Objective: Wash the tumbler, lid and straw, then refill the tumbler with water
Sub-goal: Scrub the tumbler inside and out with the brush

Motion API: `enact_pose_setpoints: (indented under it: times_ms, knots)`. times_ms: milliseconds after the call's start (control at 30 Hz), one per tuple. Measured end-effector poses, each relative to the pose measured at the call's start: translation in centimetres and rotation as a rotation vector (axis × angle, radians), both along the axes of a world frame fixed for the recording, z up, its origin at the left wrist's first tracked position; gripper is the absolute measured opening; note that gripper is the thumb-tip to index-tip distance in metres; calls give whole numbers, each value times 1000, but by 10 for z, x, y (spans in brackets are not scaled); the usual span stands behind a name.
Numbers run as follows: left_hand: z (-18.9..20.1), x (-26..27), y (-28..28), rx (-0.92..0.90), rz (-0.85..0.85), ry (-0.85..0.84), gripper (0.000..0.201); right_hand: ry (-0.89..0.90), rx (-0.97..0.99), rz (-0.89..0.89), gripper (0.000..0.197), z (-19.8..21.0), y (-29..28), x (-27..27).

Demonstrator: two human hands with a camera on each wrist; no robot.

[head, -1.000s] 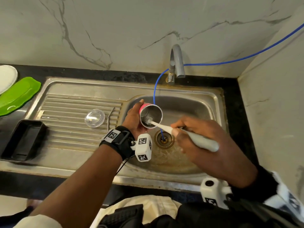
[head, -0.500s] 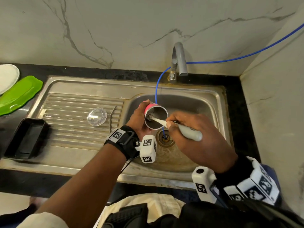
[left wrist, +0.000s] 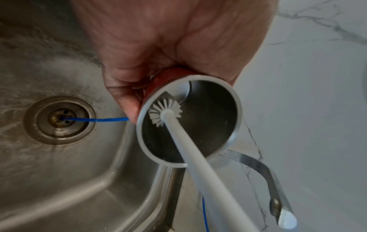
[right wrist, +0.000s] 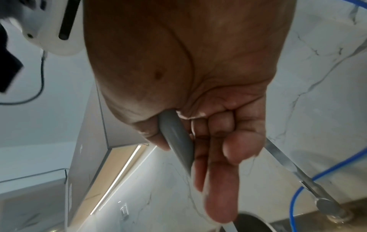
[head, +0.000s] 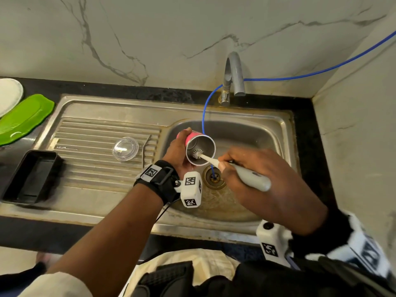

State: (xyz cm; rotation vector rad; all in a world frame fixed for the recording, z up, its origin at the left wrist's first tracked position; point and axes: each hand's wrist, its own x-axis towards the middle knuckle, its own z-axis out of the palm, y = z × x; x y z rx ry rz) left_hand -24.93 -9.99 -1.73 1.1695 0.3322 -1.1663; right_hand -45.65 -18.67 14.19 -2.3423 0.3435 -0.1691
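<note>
Over the sink basin (head: 252, 133) my left hand (head: 177, 151) grips a pink steel-lined tumbler (head: 199, 146) (left wrist: 208, 119), tilted with its mouth toward me. My right hand (head: 242, 168) (right wrist: 198, 125) grips the grey handle of a white bottle brush (head: 246, 174) (right wrist: 176, 138). The brush's bristled head (head: 196, 153) (left wrist: 164, 111) is inside the tumbler, near the rim wall. The clear lid (head: 125, 148) lies on the ribbed drainboard, and the bent metal straw (head: 145, 151) lies just right of it.
A grey tap (head: 233, 76) stands behind the basin. A blue hose (head: 204, 116) runs from it down into the drain (head: 214, 176). A black tray (head: 30, 176), a green dish (head: 23, 118) and a white plate (head: 8, 93) sit at the left. A wall closes the right side.
The brush head has shifted inside the tumbler, and my right hand has drawn a little closer to the tumbler's mouth. The left hand keeps its grip on the tumbler.
</note>
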Motion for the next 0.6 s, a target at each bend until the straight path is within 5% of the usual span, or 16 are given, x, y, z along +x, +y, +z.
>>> enact_pose_setpoints:
  times_ms: [167,367,600]
  knots:
    - [0,-2,1,8,-48,9,73,-32,37,-37,23,-18,1,12]
    - [-1,12,9,30,-45,-33,56,7,117,28,18,24,-4,-15]
    - [0,2,-1,45,-88,-25,58,34,-40,-9,28,6,1,1]
